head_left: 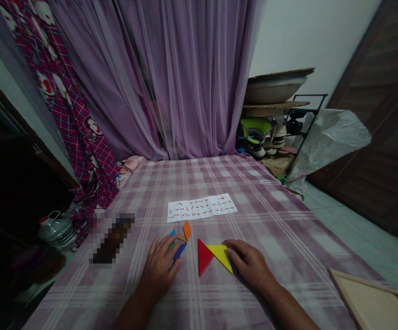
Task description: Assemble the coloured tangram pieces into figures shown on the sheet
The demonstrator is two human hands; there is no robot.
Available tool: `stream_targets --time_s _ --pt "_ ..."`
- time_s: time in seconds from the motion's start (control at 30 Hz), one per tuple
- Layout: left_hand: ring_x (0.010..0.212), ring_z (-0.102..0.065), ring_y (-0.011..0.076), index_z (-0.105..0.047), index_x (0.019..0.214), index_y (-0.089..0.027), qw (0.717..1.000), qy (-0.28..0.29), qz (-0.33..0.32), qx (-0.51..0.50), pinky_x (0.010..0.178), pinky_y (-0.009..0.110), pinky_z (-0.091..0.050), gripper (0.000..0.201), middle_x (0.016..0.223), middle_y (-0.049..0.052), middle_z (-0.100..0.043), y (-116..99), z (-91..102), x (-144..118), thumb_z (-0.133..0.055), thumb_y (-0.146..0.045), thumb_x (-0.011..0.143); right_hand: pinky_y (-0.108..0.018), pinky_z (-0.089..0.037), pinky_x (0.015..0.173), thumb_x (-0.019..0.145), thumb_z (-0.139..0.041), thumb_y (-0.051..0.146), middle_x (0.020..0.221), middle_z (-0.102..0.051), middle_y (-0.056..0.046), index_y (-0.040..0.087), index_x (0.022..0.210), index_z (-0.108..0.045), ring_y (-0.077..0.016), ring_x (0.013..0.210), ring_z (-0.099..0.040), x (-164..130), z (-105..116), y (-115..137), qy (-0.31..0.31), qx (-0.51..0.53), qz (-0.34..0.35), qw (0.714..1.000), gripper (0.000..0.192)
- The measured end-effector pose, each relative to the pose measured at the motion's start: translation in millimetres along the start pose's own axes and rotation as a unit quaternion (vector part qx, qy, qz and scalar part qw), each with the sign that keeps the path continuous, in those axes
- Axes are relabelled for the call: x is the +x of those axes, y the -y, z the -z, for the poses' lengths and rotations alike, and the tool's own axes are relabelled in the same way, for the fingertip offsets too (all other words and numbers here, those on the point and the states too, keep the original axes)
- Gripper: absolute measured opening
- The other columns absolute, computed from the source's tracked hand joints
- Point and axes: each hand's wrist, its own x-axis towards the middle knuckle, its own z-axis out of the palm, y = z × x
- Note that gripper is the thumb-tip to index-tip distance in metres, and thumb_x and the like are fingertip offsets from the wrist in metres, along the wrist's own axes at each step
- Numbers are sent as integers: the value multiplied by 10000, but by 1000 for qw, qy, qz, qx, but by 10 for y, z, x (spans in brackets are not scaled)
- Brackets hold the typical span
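Observation:
My left hand (160,265) rests over a small cluster of tangram pieces, its fingers spread and partly covering them. Around its fingertips show a dark blue piece (179,252), a light blue piece (173,233), a tan piece (181,237) and a sliver of green. An orange parallelogram (187,230) stands out at the cluster's top right. My right hand (249,262) has thumb and forefinger closed at the right edge of a yellow triangle (223,256). That triangle's left corner meets a red triangle (204,257), which lies flat between my hands.
Beyond the pieces lies a printed sheet (201,207) with small figures. A wooden tray (374,298) sits at the lower right on the checked cloth (281,238). Further off are purple curtains (199,82), a shoe rack (305,123) and a plastic bottle (57,231) at left.

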Motion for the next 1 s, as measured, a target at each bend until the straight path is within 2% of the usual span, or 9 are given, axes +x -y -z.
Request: stream_targets --time_s 0.17,0.27,0.33,0.47,0.6,0.87,1.0 --pt "1166 -615 265 -619 1253 -231 998 -8 65 3 1093 518 -377 357 1258 100 -663 300 -14 -118 -475 -317 938 -401 -523 905 844 -469 435 1102 -746 -96 192 1088 -737 -270 1019 -691 116 42 2 28 9 -49 998 436" --pt "1151 -625 266 -627 1233 -225 992 11 122 -6 1065 516 -409 359 1255 99 -668 351 -48 -133 -482 -334 924 -390 -536 855 822 -507 422 1053 -762 -84 198 1084 -736 -266 955 -708 273 97 1 43 23 -67 997 414" --pt "1153 -624 270 -634 1220 -228 990 22 141 -9 1059 514 -415 358 1243 95 -677 347 -69 -131 -493 -342 912 -371 -537 841 815 -521 386 1041 -765 -82 194 1087 -732 -257 940 -713 384 122 -20 27 32 -73 996 394" --pt "1178 -612 286 -627 1224 -232 989 26 144 -6 1066 529 -403 359 1240 95 -683 309 -73 -130 -506 -343 905 -374 -540 843 835 -502 351 1022 -770 -79 198 1090 -729 -255 944 -716 503 100 -113 -38 1 -83 996 374" --pt "1180 -612 293 -613 1241 -227 990 31 135 -5 1068 537 -404 382 1241 96 -683 298 -49 -143 -529 -357 892 -389 -542 878 847 -489 367 1035 -768 -59 234 1003 -752 -256 968 -713 472 36 -205 -89 -31 -55 994 333" --pt "1201 -597 294 -642 1175 -249 991 47 126 -21 1043 540 -431 335 1254 82 -674 355 -55 -167 -563 -344 864 -377 -555 845 876 -434 382 1022 -769 -79 209 1004 -751 -255 945 -720 430 14 -177 -78 -54 -19 995 383" --pt "1150 -627 289 -646 1111 -237 990 34 130 -36 1019 543 -457 279 1202 82 -696 383 -30 -150 -547 -359 881 -381 -548 857 883 -427 370 1034 -766 -82 210 1012 -749 -254 959 -719 423 14 -151 -72 -70 -15 995 382"
